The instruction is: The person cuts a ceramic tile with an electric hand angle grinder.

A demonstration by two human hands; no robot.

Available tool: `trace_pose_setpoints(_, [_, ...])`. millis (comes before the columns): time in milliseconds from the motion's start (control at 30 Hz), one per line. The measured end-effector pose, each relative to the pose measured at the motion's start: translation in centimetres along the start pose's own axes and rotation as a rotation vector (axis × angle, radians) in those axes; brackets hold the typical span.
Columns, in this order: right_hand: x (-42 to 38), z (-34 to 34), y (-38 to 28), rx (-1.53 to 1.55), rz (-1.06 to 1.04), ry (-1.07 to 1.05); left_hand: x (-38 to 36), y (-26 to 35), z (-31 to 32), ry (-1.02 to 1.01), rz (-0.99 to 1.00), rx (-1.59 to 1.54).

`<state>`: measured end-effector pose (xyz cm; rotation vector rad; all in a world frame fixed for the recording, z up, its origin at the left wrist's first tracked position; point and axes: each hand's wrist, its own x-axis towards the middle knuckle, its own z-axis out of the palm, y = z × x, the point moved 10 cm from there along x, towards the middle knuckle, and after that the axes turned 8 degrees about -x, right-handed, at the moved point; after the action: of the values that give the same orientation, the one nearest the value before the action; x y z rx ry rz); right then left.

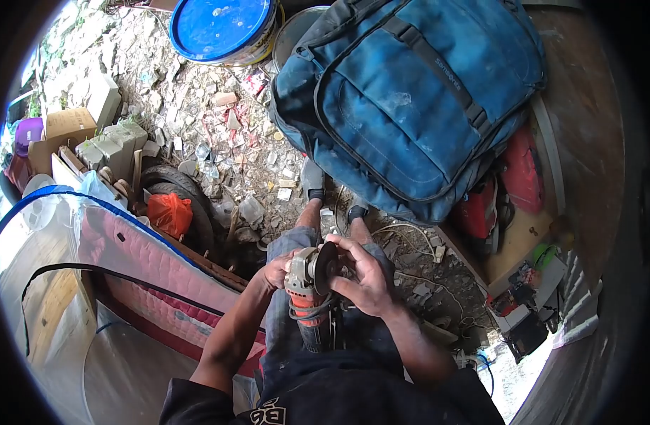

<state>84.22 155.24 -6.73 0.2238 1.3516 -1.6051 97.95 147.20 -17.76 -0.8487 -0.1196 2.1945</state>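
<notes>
An orange and grey angle grinder point(311, 294) rests upright against my lap, its head pointing away from me and its cord looped round the body. A dark round disc point(328, 263) is on the right side of its head. My left hand point(277, 269) is closed around the left side of the grinder's head, with part of the fingers hidden behind it. On the other side, my right hand point(364, 278) curls its thumb and fingers about the disc's edge. Whether the disc is fully fastened cannot be made out.
A large blue bag point(403, 99) stands ahead to the right, beside a blue-lidded bucket point(222, 28). Rubble covers the ground. Tyres point(176, 188) and an orange plastic bag point(170, 214) lie left, near a pink quilted pad point(155, 262). Cables point(438, 283) trail at right.
</notes>
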Motion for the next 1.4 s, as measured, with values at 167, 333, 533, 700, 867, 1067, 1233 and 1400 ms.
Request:
trace_pose_setpoints(167, [0.7, 0.6, -0.6, -0.062, 0.005, 0.002, 0.9, 0.9, -1.7, -0.050, 0.139, 0.038])
trace_pose_setpoints(333, [1.3, 1.8, -2.0, -0.060, -0.015, -0.056, 0.8, 2.4, 0.2, -0.079, 0.128, 0.161])
trace_pose_setpoints(533, [1.4, 1.4, -1.8, -0.064, 0.086, 0.021, 0.7, 3.3, 3.6, 0.068, 0.068, 0.428])
trace_pose_setpoints(700, [1.1, -0.6, -4.5, -0.227, -0.145, -0.029, 2.4, 3.7, 6.4, 0.205, 0.027, 0.631])
trace_pose_setpoints(867, [0.3, -3.4, -4.5, -0.457, -0.221, 0.155, 5.7, 3.3, 9.7, 0.351, -0.041, 0.831])
trace_pose_setpoints(1067, [-1.3, -5.2, -5.9, -0.339, -0.233, 0.143, 7.9, 3.1, 13.2, 0.481, -0.114, 1.084])
trace_pose_setpoints(1233, [-1.6, -7.4, -4.4, -0.371, -0.108, 0.185, 7.4, 3.1, 15.3, 0.624, -0.142, 1.261])
trace_pose_setpoints(1400, [-1.8, -8.1, -8.1, -0.623, -0.229, 0.173, 7.3, 5.3, 17.9, 0.780, -0.166, 1.426])
